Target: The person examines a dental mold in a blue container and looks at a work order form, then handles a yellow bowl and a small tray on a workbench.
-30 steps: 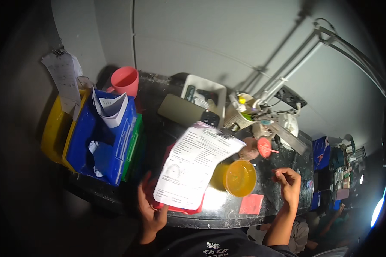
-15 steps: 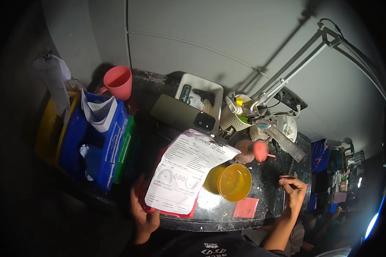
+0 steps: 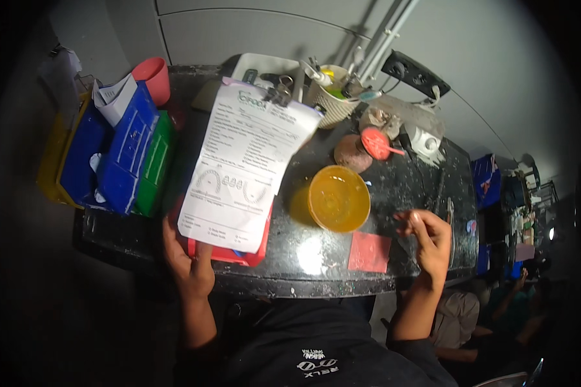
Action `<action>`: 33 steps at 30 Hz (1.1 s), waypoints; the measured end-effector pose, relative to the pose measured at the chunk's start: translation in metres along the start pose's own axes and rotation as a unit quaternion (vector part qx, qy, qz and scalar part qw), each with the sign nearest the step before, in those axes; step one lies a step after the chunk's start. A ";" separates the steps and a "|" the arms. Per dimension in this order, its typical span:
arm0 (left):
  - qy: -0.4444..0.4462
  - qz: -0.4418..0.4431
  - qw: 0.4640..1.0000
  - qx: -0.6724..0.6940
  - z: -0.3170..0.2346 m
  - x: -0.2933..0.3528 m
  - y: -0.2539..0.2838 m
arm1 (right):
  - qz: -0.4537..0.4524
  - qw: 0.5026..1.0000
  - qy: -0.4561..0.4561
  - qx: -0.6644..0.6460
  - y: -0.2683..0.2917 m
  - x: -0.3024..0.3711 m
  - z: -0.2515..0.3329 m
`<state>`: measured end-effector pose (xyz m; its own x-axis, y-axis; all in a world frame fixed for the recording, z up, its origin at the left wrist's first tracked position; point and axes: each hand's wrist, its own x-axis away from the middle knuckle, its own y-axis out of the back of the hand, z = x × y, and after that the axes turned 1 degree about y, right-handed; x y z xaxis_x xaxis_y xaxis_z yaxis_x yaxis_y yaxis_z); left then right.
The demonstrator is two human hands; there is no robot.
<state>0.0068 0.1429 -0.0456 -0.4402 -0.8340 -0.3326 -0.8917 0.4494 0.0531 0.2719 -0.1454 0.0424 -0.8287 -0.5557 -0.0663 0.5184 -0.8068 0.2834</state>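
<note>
With the printed form [image 3: 232, 168] already over the red tray [image 3: 259, 253] left of the yellow bowl [image 3: 339, 222], the left hand [image 3: 195, 274] clamps the tray, the right hand [image 3: 430, 248] hovers apart, apparently empty, right of the bowl, and the near-side red sheet [image 3: 369, 252] lies unhandled.

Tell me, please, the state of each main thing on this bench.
White printed paper form, clipped at its top.
Red plastic tray, partly covered by the form.
Yellow round plastic bowl, upright, uncovered, contents unclear.
Square pink sheet, lying flat.
Off-white textured cup, upright, filled with tools.
Blue plastic bin, open, papers inside.
Pink round mug, upright, partly hidden.
White rectangular tray, uncovered, holding small items.
</note>
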 end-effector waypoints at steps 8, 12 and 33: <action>0.038 -0.007 0.998 0.051 -0.003 0.003 -0.002 | 0.115 0.984 -0.088 0.102 -0.064 -0.023 0.013; 0.030 -0.006 0.999 0.040 -0.004 0.003 -0.001 | 0.140 0.981 -0.114 0.074 -0.064 -0.025 0.005; 0.019 0.008 0.999 0.031 -0.003 0.000 0.001 | -0.045 0.989 -0.139 0.014 0.033 -0.039 -0.027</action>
<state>0.0059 0.1420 -0.0431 -0.4590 -0.8379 -0.2955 -0.8770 0.4805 -0.0004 0.3271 -0.1552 0.0288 -0.8996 -0.4016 0.1715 0.4363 -0.8426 0.3157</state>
